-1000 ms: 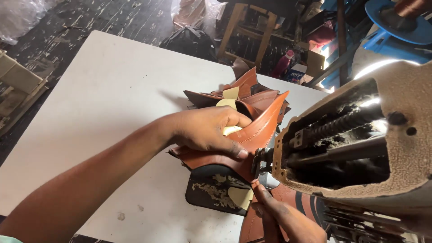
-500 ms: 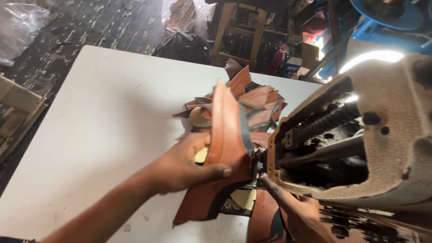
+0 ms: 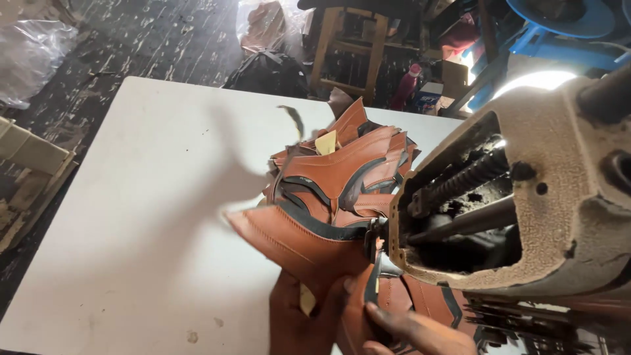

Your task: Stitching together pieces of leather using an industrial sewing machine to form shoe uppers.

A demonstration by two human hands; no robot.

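Lowered since before, left hand (image 3: 309,315) and right hand (image 3: 414,329) grip-pinch leather piece (image 3: 296,240) beside machine (image 3: 526,190)

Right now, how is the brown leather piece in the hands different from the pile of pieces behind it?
The held leather piece is a single piece, gripped by the left hand and right hand at the sewing machine; the pile is many overlapping pieces lying untouched on the white table. Both are reddish-brown with dark edging.
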